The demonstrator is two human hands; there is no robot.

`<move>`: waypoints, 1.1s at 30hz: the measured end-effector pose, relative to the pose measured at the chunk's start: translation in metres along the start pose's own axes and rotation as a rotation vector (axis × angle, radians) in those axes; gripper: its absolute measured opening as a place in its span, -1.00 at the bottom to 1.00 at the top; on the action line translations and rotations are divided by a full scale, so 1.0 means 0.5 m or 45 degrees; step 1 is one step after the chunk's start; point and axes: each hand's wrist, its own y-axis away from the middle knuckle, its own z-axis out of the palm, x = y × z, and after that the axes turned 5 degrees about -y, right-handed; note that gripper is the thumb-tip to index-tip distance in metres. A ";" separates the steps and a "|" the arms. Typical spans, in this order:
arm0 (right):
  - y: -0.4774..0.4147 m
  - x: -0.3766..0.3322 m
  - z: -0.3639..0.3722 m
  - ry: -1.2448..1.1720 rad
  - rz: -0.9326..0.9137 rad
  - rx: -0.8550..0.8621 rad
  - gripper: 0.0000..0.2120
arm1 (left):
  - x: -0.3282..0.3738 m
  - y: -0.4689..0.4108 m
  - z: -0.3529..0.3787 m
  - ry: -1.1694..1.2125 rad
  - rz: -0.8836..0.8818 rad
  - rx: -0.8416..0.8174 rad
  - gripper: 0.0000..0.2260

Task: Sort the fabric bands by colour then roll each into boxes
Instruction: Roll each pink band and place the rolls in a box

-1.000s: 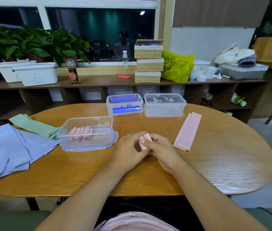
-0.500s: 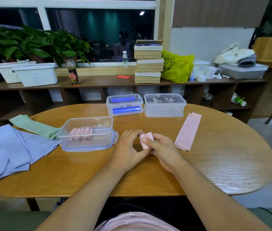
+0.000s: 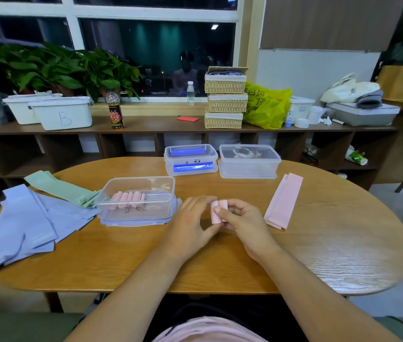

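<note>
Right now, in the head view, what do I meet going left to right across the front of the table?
In order: blue bands → open box → left hand → pink roll, gripped by both hands → right hand → flat pink bands.

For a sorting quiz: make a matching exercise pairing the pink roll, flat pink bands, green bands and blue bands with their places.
1 pink roll
2 flat pink bands
3 green bands
4 blue bands

A far-left end of table
B beside left side of open box
C held by left hand and right hand
D flat, right of the hands

Pairs: 1-C, 2-D, 3-B, 4-A
</note>
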 end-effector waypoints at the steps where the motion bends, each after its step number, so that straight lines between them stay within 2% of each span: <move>1: -0.001 -0.005 0.006 0.024 -0.002 0.002 -0.84 | -0.006 0.003 -0.008 -0.005 0.013 0.021 -0.52; 6: -0.026 -0.052 0.057 0.023 0.011 -0.040 -0.88 | -0.056 0.023 -0.073 -0.151 -0.001 0.207 -0.47; 10: -0.064 -0.095 0.123 0.083 -0.010 -0.127 -0.86 | -0.138 0.045 -0.149 -0.258 -0.118 0.372 -0.69; 13: -0.105 -0.116 0.190 0.195 0.011 -0.201 -0.89 | -0.207 0.062 -0.203 -0.394 -0.324 0.395 -0.82; 15: -0.145 -0.125 0.239 0.363 -0.024 -0.206 -0.90 | -0.239 0.069 -0.226 -0.448 -0.499 0.387 -0.86; 18: -0.203 -0.125 0.309 0.595 -0.019 -0.149 -0.93 | -0.261 0.075 -0.233 -0.361 -0.675 0.371 -0.88; 20: -0.235 -0.115 0.344 0.735 0.014 -0.111 -0.96 | -0.261 0.076 -0.229 -0.302 -0.698 0.353 -0.88; 25: -0.276 -0.063 0.398 1.444 0.000 -0.090 -0.94 | -0.254 0.076 -0.231 -0.241 -0.721 0.359 -0.88; 33: -0.316 0.008 0.438 1.643 -0.032 -0.014 -0.88 | -0.251 0.075 -0.234 -0.219 -0.737 0.390 -0.88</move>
